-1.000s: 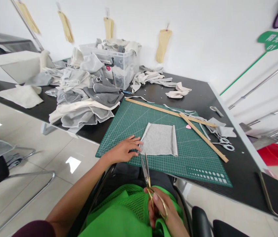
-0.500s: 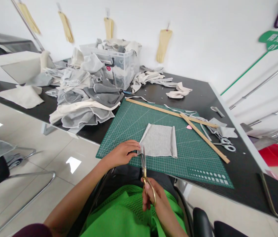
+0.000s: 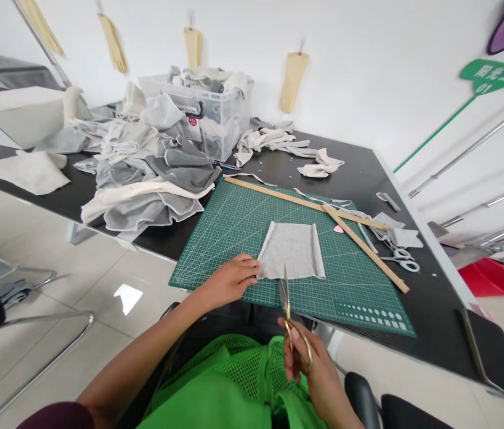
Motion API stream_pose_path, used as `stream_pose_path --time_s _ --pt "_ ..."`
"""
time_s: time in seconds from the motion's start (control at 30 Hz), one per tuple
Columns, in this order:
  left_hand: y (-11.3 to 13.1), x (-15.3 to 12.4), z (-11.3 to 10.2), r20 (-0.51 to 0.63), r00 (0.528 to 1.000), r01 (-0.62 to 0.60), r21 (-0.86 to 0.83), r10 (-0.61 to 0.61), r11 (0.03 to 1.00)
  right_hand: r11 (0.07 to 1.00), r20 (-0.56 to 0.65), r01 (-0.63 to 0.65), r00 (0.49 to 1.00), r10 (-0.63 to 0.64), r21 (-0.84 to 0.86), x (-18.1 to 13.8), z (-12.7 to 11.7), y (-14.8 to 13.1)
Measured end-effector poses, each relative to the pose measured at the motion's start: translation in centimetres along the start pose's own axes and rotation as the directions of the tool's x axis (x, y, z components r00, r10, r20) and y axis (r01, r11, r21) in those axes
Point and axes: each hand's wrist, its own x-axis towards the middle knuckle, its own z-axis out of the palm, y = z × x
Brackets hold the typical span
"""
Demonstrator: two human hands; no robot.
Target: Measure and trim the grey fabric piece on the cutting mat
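Observation:
A grey fabric rectangle (image 3: 291, 250) with rolled side edges lies on the green cutting mat (image 3: 234, 232). My left hand (image 3: 232, 278) rests on the mat, its fingers pinching the fabric's near left corner. My right hand (image 3: 312, 369) grips gold-handled scissors (image 3: 288, 313), blades closed and pointing up at the fabric's near edge. Two wooden rulers (image 3: 323, 208) lie crossed at the mat's far right.
A heap of grey and cream cloth (image 3: 145, 173) and a clear plastic bin (image 3: 210, 113) fill the far left of the black table (image 3: 359, 173). Silver scissors (image 3: 401, 259) and scraps lie right of the mat. A red tub (image 3: 493, 277) stands at right. Gloves hang on the wall.
My right hand has carried the scissors rightwards, from the fabric's left corner to the middle of its near edge. My left hand has stayed at the left corner.

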Motion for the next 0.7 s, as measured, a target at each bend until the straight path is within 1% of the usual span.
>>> stream_pose_path --time_s 0.1,0.23,0.37,0.47,0.6,0.7 --pt "-0.3 -0.5 0.2 -0.042 0.998 -0.036 -0.034 0.035 0.999 1.0 0.021 0.001 1.0 -0.001 -0.022 0.2 1.0 -0.2" --pt "-0.7 -0.8 0.5 -0.101 0.995 -0.023 -0.061 0.017 0.998 0.998 0.102 0.013 0.995 -0.006 -0.067 0.7 2.6 -0.3" --pt "-0.7 -0.7 0.4 -0.12 0.993 -0.009 -0.071 0.0 0.997 0.997 0.113 0.05 0.993 -0.044 -0.05 1.1 3.5 -0.3" --pt "-0.4 -0.7 0.3 -0.111 0.994 0.009 -0.059 -0.015 0.998 0.998 0.094 0.059 0.994 -0.056 -0.033 1.1 3.8 -0.4" --pt "0.2 -0.9 0.1 -0.066 0.996 -0.055 0.041 0.057 0.998 0.997 0.118 0.047 0.992 -0.039 -0.069 1.0 4.0 -0.7" --pt "0.4 -1.2 0.0 -0.034 0.996 -0.076 0.126 0.081 0.989 0.998 0.147 -0.004 0.989 0.014 -0.068 1.2 4.4 -0.8"
